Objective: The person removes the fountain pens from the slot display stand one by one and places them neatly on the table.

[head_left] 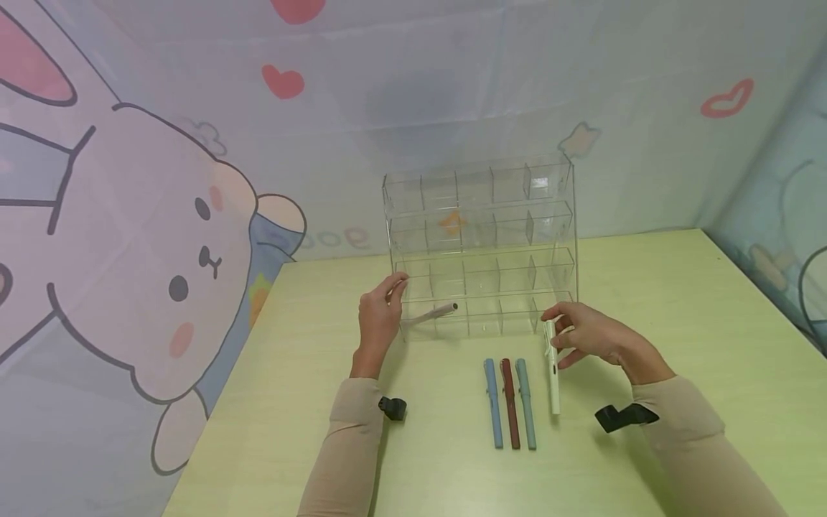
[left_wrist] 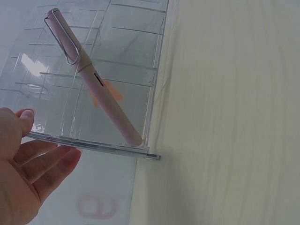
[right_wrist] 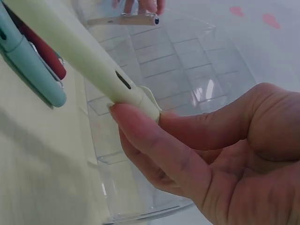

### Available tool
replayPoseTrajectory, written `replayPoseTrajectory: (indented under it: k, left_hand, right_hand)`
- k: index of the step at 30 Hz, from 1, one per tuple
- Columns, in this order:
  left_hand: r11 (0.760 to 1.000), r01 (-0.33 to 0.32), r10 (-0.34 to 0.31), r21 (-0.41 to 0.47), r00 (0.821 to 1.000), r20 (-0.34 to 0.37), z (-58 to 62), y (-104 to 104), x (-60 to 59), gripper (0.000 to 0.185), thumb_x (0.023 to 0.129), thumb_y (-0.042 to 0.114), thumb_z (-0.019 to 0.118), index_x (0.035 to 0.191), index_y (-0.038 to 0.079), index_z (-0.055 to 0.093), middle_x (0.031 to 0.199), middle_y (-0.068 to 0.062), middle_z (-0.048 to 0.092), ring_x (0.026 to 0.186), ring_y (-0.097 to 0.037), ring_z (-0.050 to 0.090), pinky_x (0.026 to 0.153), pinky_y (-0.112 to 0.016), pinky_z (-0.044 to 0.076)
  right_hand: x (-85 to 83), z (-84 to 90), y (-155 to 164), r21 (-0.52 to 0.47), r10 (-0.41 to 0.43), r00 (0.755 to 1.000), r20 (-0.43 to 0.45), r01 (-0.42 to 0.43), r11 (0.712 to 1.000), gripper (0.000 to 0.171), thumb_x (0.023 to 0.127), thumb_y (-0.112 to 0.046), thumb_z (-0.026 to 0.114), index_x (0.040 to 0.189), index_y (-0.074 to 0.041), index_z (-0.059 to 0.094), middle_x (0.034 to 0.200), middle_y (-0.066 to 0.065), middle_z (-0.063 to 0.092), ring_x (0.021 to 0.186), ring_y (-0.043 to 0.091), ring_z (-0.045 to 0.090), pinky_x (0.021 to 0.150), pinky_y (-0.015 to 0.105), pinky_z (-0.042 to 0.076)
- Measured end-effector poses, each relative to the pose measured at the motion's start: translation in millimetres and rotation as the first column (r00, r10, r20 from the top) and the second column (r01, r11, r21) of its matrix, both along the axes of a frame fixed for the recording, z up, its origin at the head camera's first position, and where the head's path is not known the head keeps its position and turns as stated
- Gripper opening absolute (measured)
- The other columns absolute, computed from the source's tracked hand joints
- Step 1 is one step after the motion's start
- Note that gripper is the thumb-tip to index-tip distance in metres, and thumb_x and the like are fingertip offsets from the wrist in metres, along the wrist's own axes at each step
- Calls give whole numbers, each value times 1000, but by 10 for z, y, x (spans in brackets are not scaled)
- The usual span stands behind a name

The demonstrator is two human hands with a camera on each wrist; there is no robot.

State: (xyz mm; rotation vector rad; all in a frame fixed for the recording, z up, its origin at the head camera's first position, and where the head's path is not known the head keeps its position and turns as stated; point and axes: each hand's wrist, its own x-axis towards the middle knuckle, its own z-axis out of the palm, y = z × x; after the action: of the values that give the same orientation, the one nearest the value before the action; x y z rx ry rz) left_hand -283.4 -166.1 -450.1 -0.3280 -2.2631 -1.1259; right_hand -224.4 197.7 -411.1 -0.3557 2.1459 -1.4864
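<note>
A clear acrylic organizer (head_left: 549, 269) with rows of small compartments stands on the pale green table (head_left: 678, 301). A pink pen (head_left: 436, 314) leans in its bottom-left compartment, clip end up (left_wrist: 93, 79). My left hand (head_left: 395, 285) rests with relaxed fingers (left_wrist: 51, 161) against the organizer's left edge and holds nothing. My right hand (head_left: 554, 319) pinches the upper end of a cream-white pen (head_left: 553, 377) between thumb and fingers (right_wrist: 154, 140), just in front of the organizer's bottom-right corner. The pen's lower end points toward me.
Three pens lie side by side on the table in front of the organizer: blue (head_left: 494, 403), dark red (head_left: 510, 403) and teal (head_left: 526, 406). A cartoon-printed cloth wall (head_left: 161, 237) closes the left and back sides. The table's left edge is close to my left arm.
</note>
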Motion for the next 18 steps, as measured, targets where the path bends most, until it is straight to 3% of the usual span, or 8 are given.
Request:
replayPoseTrajectory:
  k: [18]
  left_hand:
    - [1000, 6, -6, -2, 1000, -11, 0, 2, 13, 20, 103, 20, 60, 112, 9, 74, 107, -12, 75, 93, -35, 72, 38, -23, 23]
  right_hand:
    - [82, -171, -223, 122, 40, 999, 31, -44, 992, 43, 91, 14, 59, 130, 19, 41, 104, 25, 52, 78, 30, 65, 69, 41, 58]
